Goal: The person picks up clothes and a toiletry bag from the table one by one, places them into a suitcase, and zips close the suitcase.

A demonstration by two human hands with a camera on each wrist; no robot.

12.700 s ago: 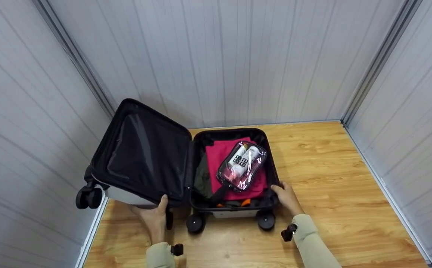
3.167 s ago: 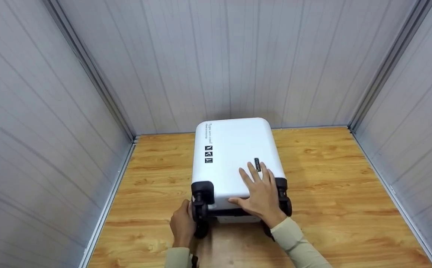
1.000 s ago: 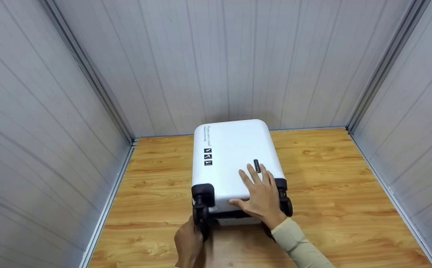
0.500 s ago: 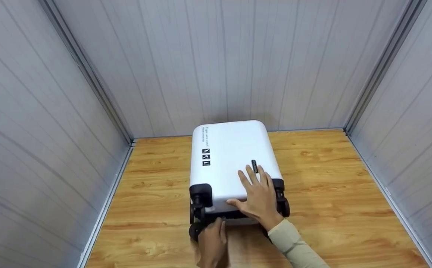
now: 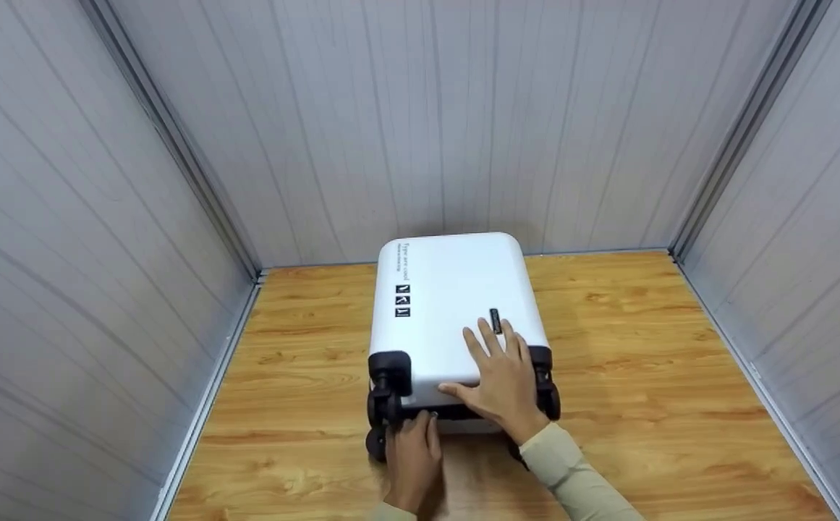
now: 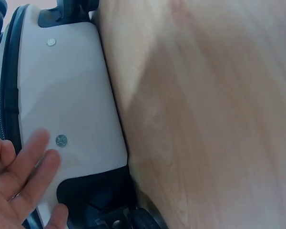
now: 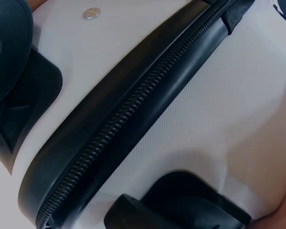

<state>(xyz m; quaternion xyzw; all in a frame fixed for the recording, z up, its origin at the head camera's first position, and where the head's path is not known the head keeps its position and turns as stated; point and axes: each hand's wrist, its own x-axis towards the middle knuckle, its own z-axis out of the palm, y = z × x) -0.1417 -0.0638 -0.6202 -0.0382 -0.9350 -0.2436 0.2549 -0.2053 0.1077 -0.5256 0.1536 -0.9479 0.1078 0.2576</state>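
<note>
A white suitcase [image 5: 456, 297] lies flat on the floor with its lid down, its wheeled end towards me. My right hand [image 5: 504, 383] rests on the lid's near right part, fingers spread and straight, thumb at the near edge. At the near end my left hand [image 5: 414, 456] is at the black zip seam, just right of the left wheels. Its fingertips seem to pinch the zip pull, which is mostly hidden. In the left wrist view the left hand's fingers [image 6: 33, 176] are bent over the seam. Black zip teeth [image 7: 117, 126] run along the suitcase in the right wrist view.
Black wheels [image 5: 383, 405] stick out at the suitcase's near corners. Wood-look floor [image 5: 304, 362] surrounds it. A pale panelled wall [image 5: 463, 130] stands close behind, with more wall panels at left and right.
The suitcase, earlier open with red cloth and a clear pouch inside, now has its lid down. My left hand has moved right along the near seam; my right hand stays on the lid.
</note>
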